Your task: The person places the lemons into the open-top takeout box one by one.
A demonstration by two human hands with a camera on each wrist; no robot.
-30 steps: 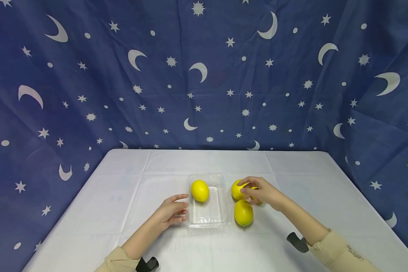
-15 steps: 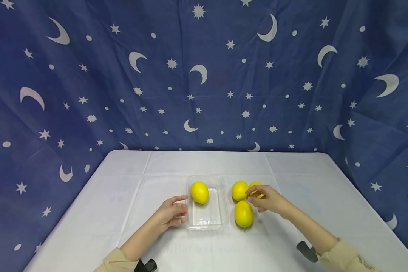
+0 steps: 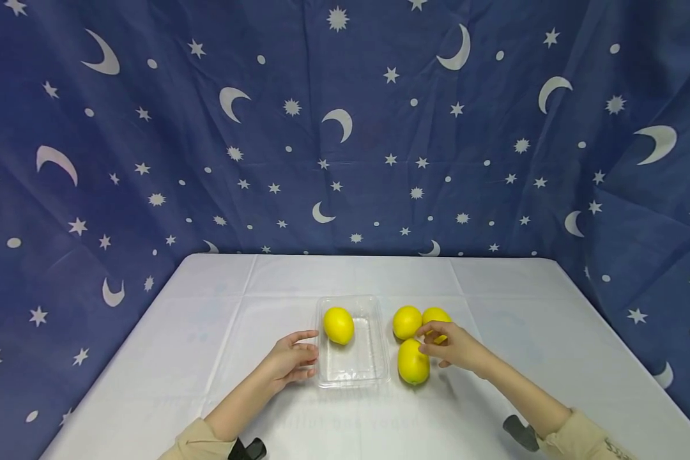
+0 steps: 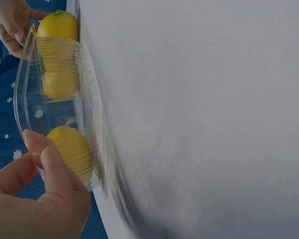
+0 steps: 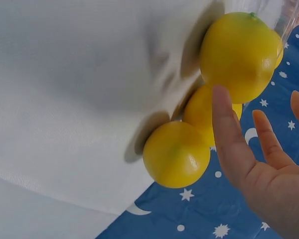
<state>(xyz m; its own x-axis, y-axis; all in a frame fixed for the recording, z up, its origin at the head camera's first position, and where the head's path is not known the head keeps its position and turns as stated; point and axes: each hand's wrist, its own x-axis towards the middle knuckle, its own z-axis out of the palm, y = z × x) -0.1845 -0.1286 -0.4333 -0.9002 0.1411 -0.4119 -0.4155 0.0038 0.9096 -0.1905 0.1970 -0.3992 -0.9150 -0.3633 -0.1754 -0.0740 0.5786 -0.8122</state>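
Observation:
A lemon (image 3: 338,326) lies in the far left part of a clear plastic container (image 3: 353,367). My left hand (image 3: 290,361) is at the container's left side, its fingers spread along the rim; the left wrist view shows the fingertips (image 4: 34,142) right at that edge. Three more lemons sit in a cluster right of the container: a front one (image 3: 413,363), a back left one (image 3: 407,322) and a back right one (image 3: 437,314). My right hand (image 3: 454,345) hovers over the cluster, fingers apart and loosely bent, fingertips by the front lemon; nothing is held in it.
A white cloth (image 3: 253,409) covers the table. Behind it hangs a blue curtain (image 3: 374,128) with moons and stars. A black wrist camera mount shows at each wrist, the left one (image 3: 247,448) and the right one (image 3: 520,432).
My right hand has drawn back from over the back lemons to a place nearer the front lemon, uncovering them. The left hand and container stay put.

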